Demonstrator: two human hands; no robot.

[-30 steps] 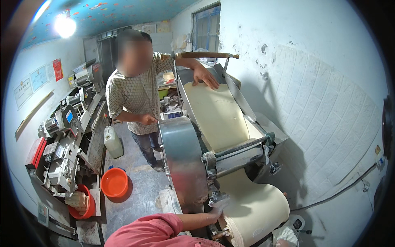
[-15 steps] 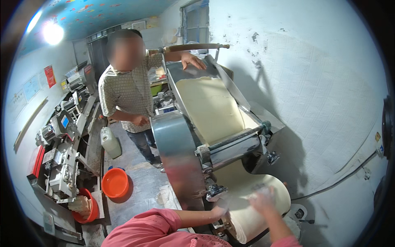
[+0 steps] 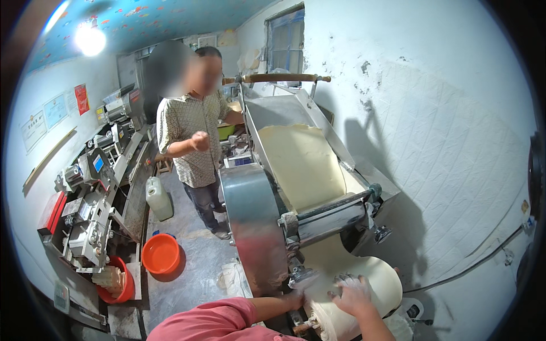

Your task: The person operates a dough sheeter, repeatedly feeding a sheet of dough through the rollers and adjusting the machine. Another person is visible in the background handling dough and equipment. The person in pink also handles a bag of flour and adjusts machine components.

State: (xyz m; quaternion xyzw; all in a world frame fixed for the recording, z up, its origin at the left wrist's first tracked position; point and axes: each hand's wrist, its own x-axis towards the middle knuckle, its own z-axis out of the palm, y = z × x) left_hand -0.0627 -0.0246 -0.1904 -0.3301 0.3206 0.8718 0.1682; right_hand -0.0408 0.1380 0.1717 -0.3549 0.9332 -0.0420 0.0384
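A wide sheet of pale dough (image 3: 301, 165) lies on the sloping metal tray of a dough sheeter (image 3: 253, 196). Below its rollers the dough winds into a thick roll (image 3: 378, 278). My right hand (image 3: 351, 295) rests on top of this roll, floury, with its fingers spread. Beside the roll's left end, just under a metal hand knob (image 3: 302, 278), is my left hand (image 3: 294, 299); its fingers are mostly hidden. A rod end (image 3: 307, 327) sticks out of the roll near my left hand.
Across the machine stands a co-worker (image 3: 193, 133) in a patterned shirt, one hand raised. Orange basins (image 3: 161, 254) and a whitish jerrycan (image 3: 158, 199) stand on the floor. Other machines (image 3: 91, 210) line the left wall. A white wall (image 3: 455, 142) bounds the right.
My right hand has shifted left across the dough roll, its fingers spreading. The co-worker's hand has left the top of the tray, and the other hand has risen. The whole view has shifted slightly.
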